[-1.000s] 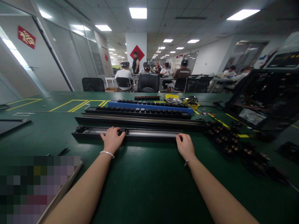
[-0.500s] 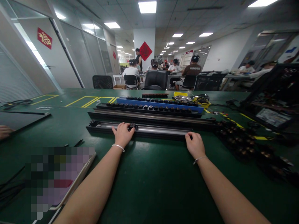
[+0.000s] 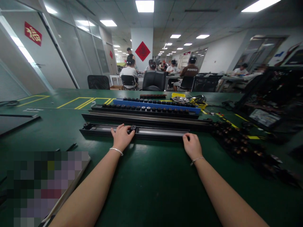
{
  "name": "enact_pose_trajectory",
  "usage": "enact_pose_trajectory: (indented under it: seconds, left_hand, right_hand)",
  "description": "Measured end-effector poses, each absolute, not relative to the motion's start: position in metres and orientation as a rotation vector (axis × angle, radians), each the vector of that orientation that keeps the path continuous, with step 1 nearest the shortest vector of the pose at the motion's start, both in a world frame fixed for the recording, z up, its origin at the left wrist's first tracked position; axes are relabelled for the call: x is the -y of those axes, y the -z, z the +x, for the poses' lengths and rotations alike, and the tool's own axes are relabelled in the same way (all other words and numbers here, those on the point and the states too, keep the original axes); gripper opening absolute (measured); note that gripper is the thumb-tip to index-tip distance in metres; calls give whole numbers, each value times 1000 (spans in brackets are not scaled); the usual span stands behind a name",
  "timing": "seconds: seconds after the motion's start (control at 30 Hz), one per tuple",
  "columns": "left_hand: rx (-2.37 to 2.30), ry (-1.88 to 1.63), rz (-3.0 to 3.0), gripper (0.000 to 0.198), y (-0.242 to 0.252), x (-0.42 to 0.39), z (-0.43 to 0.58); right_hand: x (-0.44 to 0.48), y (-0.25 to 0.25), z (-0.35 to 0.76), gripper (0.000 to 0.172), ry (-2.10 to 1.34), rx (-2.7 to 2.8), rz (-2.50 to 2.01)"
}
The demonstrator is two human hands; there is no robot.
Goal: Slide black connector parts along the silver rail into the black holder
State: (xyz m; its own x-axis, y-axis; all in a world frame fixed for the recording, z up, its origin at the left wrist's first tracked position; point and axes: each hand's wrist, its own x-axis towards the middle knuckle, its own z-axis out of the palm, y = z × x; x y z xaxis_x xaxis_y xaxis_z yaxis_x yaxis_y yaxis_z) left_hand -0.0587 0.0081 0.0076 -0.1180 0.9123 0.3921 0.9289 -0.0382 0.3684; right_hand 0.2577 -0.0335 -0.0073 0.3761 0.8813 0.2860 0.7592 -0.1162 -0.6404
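Note:
A long black rail with a shiny metal channel lies across the green table in front of me. My left hand rests on it near its left part, fingers curled around a small black knob-like part that sits in the channel. My right hand grips the rail's right end with its fingers bent over the edge. Both wrists wear thin bracelets.
Behind the near rail lie another black rail, a black strip of knobs and a blue strip. Loose black parts are heaped at right. A metal bowl stands at the back. Other people sit at far tables.
My hands stay in place on the rail; only my head has shifted, so the scene slides slightly. A hand at the far left edge half a second ago is out of view.

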Motion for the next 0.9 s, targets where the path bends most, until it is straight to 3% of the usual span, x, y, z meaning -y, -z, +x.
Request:
enact_pose_trajectory:
  seconds: [0.9]
  left_hand:
    - [2084, 875, -2185, 29, -11, -3, -49]
  right_hand:
    - [32, 8, 257, 31, -182, 1427, -1893]
